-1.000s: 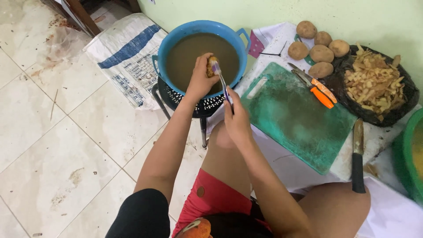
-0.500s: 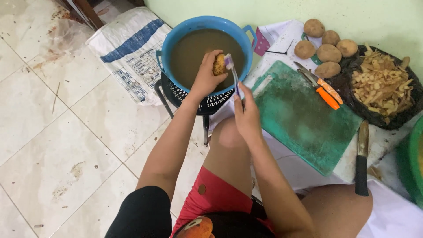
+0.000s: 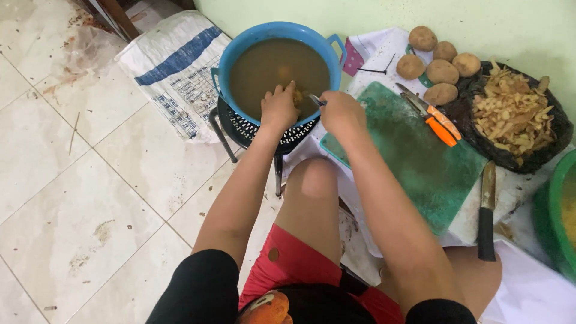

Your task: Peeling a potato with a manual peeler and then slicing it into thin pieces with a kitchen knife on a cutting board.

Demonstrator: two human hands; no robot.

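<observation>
My left hand dips into the muddy brown water of a blue basin, its fingers closed around a potato that is partly under the surface. My right hand hovers at the basin's near rim, gripping a small peeler whose tip points at the potato. The basin rests on a black perforated stool.
A green cutting board lies to the right with an orange-handled knife on it. Several whole potatoes sit by the wall. A black bag of peelings, a dark-handled knife, a green tub and a white sack surround them.
My left hand has lowered the potato from above the basin into the water. My right hand followed with the peeler, down toward the rim.
</observation>
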